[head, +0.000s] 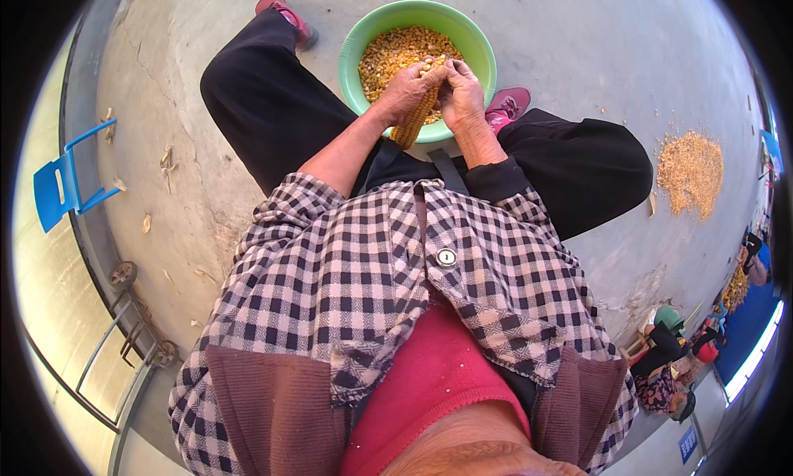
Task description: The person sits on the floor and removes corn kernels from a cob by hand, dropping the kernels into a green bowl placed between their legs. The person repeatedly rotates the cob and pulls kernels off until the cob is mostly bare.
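A dried yellow corn cob (411,124) slants over the near rim of a light green plastic basin (487,51). Its lower end points toward my lap, and rows of kernels cover the visible side. My left hand (406,90) is wrapped around the upper part of the cob. Close against it, my right hand (463,98) has its thumb and fingers at the cob's far tip. Pale loose kernels show between the fingers. Beneath both hands, the basin holds a thick layer of loose corn kernels (393,49). The fingers partly hide the cob's tip.
The basin stands on the concrete floor between my bent legs. A kernel pile (691,173) lies at the right. On the left are a blue chair (59,188), scattered husks (167,161) and a wheeled metal cart (124,327). Other people (666,377) sit at the lower right.
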`<state>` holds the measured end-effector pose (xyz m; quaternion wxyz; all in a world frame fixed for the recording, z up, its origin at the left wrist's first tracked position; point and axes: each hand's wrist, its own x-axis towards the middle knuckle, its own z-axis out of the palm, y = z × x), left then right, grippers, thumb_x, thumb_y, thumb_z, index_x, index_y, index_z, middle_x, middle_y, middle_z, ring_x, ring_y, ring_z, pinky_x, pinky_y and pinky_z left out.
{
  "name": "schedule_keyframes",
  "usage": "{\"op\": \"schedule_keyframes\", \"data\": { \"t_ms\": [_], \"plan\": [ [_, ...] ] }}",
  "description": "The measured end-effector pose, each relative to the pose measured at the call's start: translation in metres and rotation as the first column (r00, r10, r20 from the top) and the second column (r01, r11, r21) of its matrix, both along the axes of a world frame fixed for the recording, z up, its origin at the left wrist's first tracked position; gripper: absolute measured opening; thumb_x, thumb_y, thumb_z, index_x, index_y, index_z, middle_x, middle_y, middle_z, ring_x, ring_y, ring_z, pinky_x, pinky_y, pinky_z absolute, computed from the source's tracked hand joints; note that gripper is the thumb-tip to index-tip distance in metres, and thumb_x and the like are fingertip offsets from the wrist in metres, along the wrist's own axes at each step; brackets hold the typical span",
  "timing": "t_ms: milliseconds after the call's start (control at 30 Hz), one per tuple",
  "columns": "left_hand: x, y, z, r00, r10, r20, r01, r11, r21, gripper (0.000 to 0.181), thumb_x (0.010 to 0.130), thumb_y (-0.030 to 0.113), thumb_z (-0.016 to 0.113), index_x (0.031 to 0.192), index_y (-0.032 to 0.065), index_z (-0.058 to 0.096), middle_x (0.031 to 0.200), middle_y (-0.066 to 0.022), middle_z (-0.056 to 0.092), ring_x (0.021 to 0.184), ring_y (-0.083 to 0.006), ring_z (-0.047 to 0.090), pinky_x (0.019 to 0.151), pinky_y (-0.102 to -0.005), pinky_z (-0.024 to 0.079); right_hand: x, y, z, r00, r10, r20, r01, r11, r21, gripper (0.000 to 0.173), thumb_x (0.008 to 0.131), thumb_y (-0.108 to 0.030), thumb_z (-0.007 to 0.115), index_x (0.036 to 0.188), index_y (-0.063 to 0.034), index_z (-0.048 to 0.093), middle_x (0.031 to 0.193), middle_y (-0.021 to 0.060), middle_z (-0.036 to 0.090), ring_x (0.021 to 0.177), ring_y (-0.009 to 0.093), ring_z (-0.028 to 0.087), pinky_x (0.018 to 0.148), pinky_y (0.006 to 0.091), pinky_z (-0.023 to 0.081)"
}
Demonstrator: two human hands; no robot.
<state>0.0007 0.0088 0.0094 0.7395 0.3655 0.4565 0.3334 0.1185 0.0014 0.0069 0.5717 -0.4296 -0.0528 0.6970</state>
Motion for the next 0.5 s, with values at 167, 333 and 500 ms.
{"op": "schedule_keyframes", "data": {
  "t_ms": [167,333,500],
  "plan": [
    [-0.003,-0.003,-0.007,0.988,-0.035,-0.149,0.060,0.984,0.165,0.040,0.098,0.043,0.042,0.097,0.0055,0.057,0.073,-0.0039,0.057,0.059,-0.0114,0.055,0.050,-0.0258,0.046,0.006,-0.002,-0.018,0.998,0.055,-0.025,-0.055,0.998,0.009,0.008,0.092,-0.011,0.057,0.098,-0.0052,0.057,0.089,0.0049,0.061,0.080,0.018,0.060,0.073,0.0304,0.050],
    [-0.001,-0.005,-0.015,0.946,0.050,-0.319,0.012,0.981,0.191,0.044,0.096,0.041,0.044,0.099,0.0015,0.062,0.085,-0.0150,0.065,0.077,-0.0256,0.062,0.069,-0.0365,0.048,0.002,-0.003,-0.021,0.998,0.059,-0.002,-0.059,0.998,-0.005,0.009,0.092,-0.011,0.057,0.098,-0.0048,0.057,0.088,0.0039,0.061,0.079,0.016,0.059,0.072,0.0294,0.050],
    [-0.001,-0.007,-0.019,0.875,0.042,-0.483,0.073,0.973,0.217,0.048,0.096,0.043,0.038,0.097,0.0018,0.063,0.084,-0.0212,0.065,0.080,-0.0336,0.064,0.071,-0.0398,0.049,-0.007,-0.004,-0.020,0.998,-0.008,0.056,0.010,0.999,-0.046,0.006,0.091,-0.014,0.060,0.091,-0.0084,0.056,0.073,-0.0026,0.054,0.058,0.007,0.047,0.051,0.0224,0.040]
  ]
}}
